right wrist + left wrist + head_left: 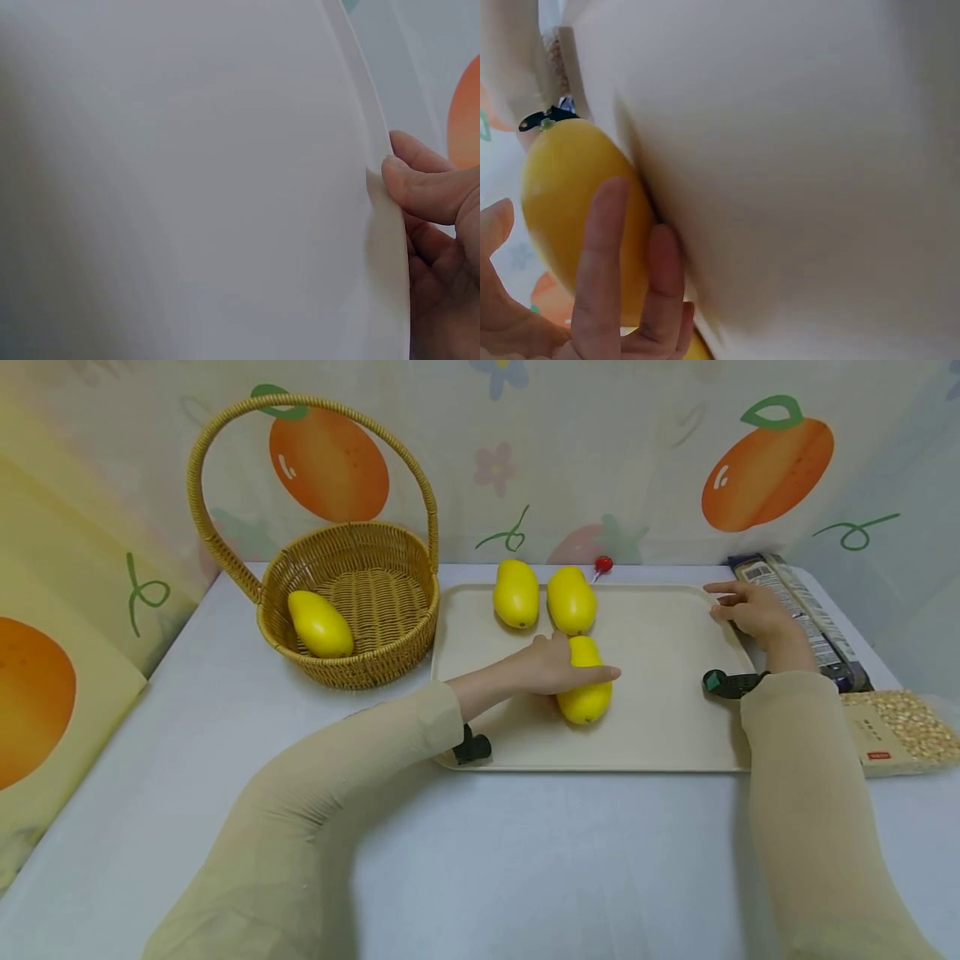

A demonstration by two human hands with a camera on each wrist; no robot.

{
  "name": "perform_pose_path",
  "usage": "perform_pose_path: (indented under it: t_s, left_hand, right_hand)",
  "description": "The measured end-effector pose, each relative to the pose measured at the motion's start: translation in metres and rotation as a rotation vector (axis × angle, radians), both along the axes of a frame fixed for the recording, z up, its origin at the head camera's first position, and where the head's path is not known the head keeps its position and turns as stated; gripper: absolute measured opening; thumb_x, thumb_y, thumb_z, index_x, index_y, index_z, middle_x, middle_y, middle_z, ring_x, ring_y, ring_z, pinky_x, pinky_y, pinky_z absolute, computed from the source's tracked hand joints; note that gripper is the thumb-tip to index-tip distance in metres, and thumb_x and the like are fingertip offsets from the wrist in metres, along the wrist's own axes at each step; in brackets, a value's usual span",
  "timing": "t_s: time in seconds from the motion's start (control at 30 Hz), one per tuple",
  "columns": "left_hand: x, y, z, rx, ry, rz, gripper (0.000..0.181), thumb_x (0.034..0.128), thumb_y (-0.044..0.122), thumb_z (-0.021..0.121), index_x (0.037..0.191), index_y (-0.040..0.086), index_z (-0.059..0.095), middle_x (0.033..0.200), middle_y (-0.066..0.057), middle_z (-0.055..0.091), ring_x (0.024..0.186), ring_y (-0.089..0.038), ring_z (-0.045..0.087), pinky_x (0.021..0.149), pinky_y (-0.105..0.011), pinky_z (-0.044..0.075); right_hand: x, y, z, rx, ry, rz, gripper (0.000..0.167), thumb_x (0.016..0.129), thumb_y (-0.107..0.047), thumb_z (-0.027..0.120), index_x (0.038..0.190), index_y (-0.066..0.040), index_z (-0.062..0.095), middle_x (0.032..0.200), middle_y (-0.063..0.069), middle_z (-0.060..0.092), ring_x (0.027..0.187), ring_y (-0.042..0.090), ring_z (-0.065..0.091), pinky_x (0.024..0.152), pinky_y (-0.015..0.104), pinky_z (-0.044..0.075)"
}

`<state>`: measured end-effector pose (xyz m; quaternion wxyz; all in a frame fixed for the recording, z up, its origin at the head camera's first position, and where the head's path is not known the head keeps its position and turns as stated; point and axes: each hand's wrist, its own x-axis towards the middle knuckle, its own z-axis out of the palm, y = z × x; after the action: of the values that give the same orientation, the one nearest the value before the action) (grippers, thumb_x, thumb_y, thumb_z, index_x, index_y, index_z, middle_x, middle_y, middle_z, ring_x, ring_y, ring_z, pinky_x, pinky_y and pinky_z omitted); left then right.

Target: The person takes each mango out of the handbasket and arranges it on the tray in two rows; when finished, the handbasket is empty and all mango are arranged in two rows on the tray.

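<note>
My left hand (546,667) lies at a yellow mango (588,703) on the beige tray (660,735). In the left wrist view, fairly straight fingers (600,262) touch the side of this mango (570,180), while the thumb stands off from it. Two more mangoes, one on the left (517,595) and one on the right (572,602), lie at the tray's back edge. Over at the tray's right side is my right hand (761,612). Its thumb and fingers pinch the rim (379,225), as the right wrist view shows.
A wicker basket (397,652) with a tall handle stands left of the tray, one mango (320,624) inside. Dark packets (806,618) and a bag of grains (900,731) lie on the right. Behind the tray is a small red item (603,563). A printed cloth hangs at the back.
</note>
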<state>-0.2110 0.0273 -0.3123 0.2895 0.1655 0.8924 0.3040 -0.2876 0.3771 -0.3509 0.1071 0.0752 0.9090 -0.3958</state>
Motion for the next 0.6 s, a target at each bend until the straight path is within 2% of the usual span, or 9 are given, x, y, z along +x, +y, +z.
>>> perform_pose_path:
  t_s: [0.1, 0.33, 0.43, 0.53, 0.6]
  left_hand:
    - [0.001, -0.002, 0.006, -0.015, -0.001, -0.017, 0.11, 0.0853, 0.071, 0.057, 0.154, 0.0, 0.01, 0.138, -0.02, 0.042, 0.086, -0.021, 0.061, 0.071, -0.026, 0.058]
    - [0.002, -0.011, 0.026, -0.015, -0.018, -0.045, 0.109, 0.0881, 0.069, 0.055, 0.157, 0.003, 0.004, 0.117, -0.014, 0.057, 0.08, -0.023, 0.069, 0.067, -0.028, 0.061]
    - [0.004, -0.015, 0.038, -0.007, -0.017, -0.043, 0.106, 0.0889, 0.068, 0.055, 0.158, 0.005, 0.004, 0.136, -0.016, 0.049, 0.088, -0.024, 0.069, 0.067, -0.029, 0.062]
    - [0.006, -0.019, 0.049, 0.02, -0.017, -0.027, 0.105, 0.0893, 0.066, 0.056, 0.158, 0.007, 0.003, 0.157, -0.019, 0.028, 0.101, -0.025, 0.066, 0.07, -0.032, 0.062]
    - [0.008, -0.023, 0.056, 0.038, -0.013, -0.022, 0.105, 0.0898, 0.065, 0.056, 0.159, 0.009, 0.001, 0.164, -0.017, 0.019, 0.108, -0.027, 0.064, 0.072, -0.034, 0.063]
  right_hand:
    - [0.001, 0.0, 0.0, -0.001, 0.0, 0.001, 0.055, 0.102, -0.025, 0.051, 0.152, -0.01, 0.035, 0.131, 0.017, 0.038, 0.114, 0.03, 0.041, 0.108, 0.049, 0.037]
    - [0.0, -0.001, 0.0, -0.008, -0.001, -0.015, 0.054, 0.102, -0.024, 0.051, 0.152, -0.01, 0.035, 0.135, 0.021, 0.036, 0.117, 0.034, 0.038, 0.111, 0.053, 0.035]
    - [0.0, -0.001, 0.0, -0.009, -0.004, -0.02, 0.054, 0.102, -0.023, 0.051, 0.152, -0.011, 0.035, 0.136, 0.022, 0.035, 0.118, 0.035, 0.037, 0.113, 0.054, 0.033]
    - [0.0, -0.001, 0.0, -0.01, -0.011, -0.022, 0.054, 0.102, -0.023, 0.051, 0.153, -0.012, 0.035, 0.138, 0.023, 0.033, 0.12, 0.036, 0.036, 0.114, 0.056, 0.032]
    - [0.0, -0.001, 0.001, -0.012, -0.014, -0.023, 0.054, 0.102, -0.023, 0.051, 0.153, -0.012, 0.035, 0.14, 0.024, 0.032, 0.121, 0.037, 0.035, 0.115, 0.057, 0.031]
